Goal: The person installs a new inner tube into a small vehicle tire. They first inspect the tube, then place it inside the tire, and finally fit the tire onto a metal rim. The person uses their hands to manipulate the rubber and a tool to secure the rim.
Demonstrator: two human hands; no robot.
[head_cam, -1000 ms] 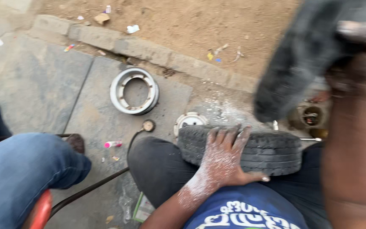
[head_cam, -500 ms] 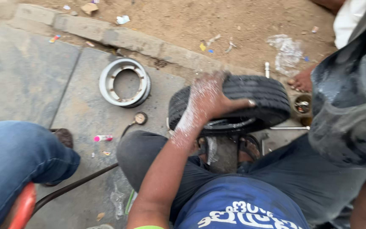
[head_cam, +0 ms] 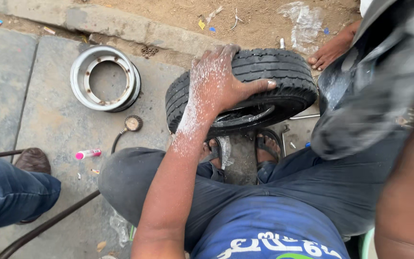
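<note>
White powder coats the left hand (head_cam: 216, 86), whose fingers lie spread and clamped over the tread of a small black tyre (head_cam: 269, 79), thumb hooked on its near edge. The tyre stands tilted on the paving just above the person's sandalled feet (head_cam: 264, 148). The right arm (head_cam: 408, 192) fills the frame at four o'clock, a dark rubber inner tube (head_cam: 374, 91) draped above it; its fingers are out of view. At ten o'clock from the tyre lies a bare steel wheel rim (head_cam: 105, 78), a pressure gauge (head_cam: 132, 123) nearby.
</note>
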